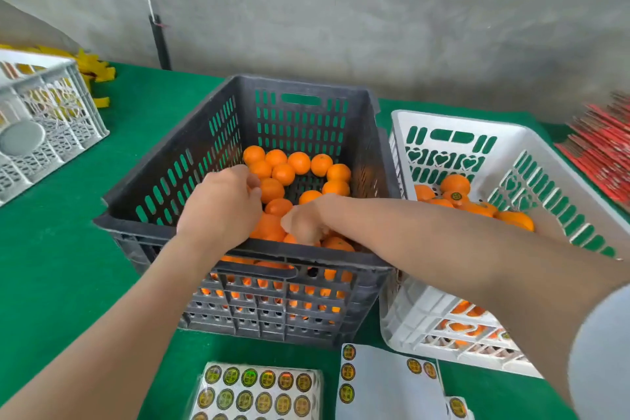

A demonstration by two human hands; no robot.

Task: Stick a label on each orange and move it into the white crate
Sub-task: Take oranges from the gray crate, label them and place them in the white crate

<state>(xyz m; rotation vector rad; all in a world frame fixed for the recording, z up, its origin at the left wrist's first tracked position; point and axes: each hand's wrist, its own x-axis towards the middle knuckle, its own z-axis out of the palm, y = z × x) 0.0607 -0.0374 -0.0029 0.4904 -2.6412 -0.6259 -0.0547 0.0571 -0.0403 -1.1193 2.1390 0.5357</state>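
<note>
The dark grey crate [370, 160] in the middle holds several loose oranges [298, 162]. My left hand [221, 204] reaches into it from the near side, its fingertips curled against one orange [271, 190]. My right hand [301, 223] crosses in from the right and lies knuckles-up on the near oranges, with its fingers curled downward. What those fingers hold is hidden. The white crate [542, 160] on the right holds several oranges, one showing a round label [455, 195]. Sheets of round labels [255, 389] lie on the near table edge.
A partly used label sheet [385, 385] lies next to the full one. Another white crate [44, 119] stands far left with yellow strips [93, 70] behind it. Red strips [603, 153] are stacked at the far right. A green cloth [68, 249] covers the table, and a grey wall stands behind.
</note>
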